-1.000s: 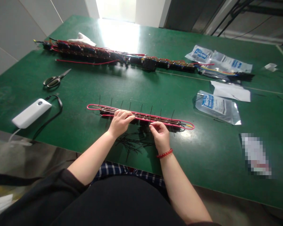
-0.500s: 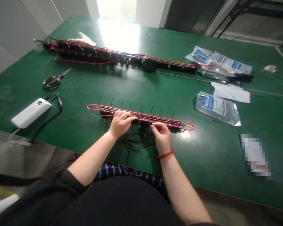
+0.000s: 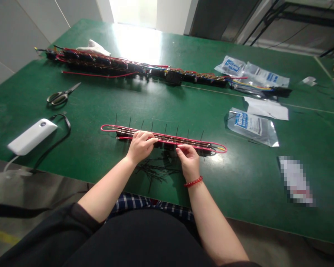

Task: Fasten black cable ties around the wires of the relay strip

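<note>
A long, narrow black strip [image 3: 167, 138] with a red cable [image 3: 107, 128] looped along it lies crosswise before me. Several thin black cable ties [image 3: 177, 130] stick up from its far side at intervals. My left hand [image 3: 141, 146] is closed over the middle of the strip, fingers pressing the red cable and wires. At the near edge, my right hand [image 3: 188, 157] makes a pinch, thumb against forefinger, seemingly on the end of a cable tie; the fingertips mostly hide it. Between my forearms lies a loose heap of black cable ties [image 3: 153, 170].
A longer wired black assembly [image 3: 144, 70] spans the table's far part. Scissors [image 3: 61, 95] and a white power bank [image 3: 33, 136] with a black cord lie left. Clear plastic bags [image 3: 252, 126] and a white paper [image 3: 267, 108] lie right, a blurred packet [image 3: 296, 181] nearer.
The whole view has shifted slightly, so things on the table appear a little further left. Both hands keep nearly the same places on the strip.
</note>
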The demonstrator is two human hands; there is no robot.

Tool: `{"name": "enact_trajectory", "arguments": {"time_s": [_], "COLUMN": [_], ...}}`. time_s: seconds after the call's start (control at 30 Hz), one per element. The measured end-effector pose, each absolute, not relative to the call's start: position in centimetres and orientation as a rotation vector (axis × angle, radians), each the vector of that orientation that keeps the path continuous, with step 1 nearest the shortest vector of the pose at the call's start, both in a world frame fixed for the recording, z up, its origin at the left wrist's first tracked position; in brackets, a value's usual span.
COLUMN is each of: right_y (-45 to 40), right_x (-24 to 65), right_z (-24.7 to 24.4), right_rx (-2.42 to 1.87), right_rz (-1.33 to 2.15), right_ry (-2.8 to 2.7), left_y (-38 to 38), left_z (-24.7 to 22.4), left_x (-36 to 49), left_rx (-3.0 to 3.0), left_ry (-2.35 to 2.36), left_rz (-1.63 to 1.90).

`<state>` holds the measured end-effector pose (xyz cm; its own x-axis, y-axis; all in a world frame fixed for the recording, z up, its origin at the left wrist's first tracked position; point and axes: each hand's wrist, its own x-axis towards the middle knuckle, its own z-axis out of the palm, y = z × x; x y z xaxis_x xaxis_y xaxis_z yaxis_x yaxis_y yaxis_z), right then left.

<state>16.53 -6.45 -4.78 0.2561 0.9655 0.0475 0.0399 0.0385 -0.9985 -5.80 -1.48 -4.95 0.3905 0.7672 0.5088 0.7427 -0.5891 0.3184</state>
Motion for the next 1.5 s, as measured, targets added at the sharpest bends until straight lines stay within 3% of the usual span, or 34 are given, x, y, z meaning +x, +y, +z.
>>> {"name": "enact_trajectory", "arguments": {"time_s": [1.5], "right_y": [-6.58], "right_x": [16.25], "right_z": [-4.43], "right_rx": [-1.313], "right_rz": [0.957], "right_ry": [-1.099], "left_y": [-1.41], "left_z": [-5.13], "left_x": [-5.99], "left_rx": [2.579], "left_ry": [1.327], "left_rz": [1.075]}}
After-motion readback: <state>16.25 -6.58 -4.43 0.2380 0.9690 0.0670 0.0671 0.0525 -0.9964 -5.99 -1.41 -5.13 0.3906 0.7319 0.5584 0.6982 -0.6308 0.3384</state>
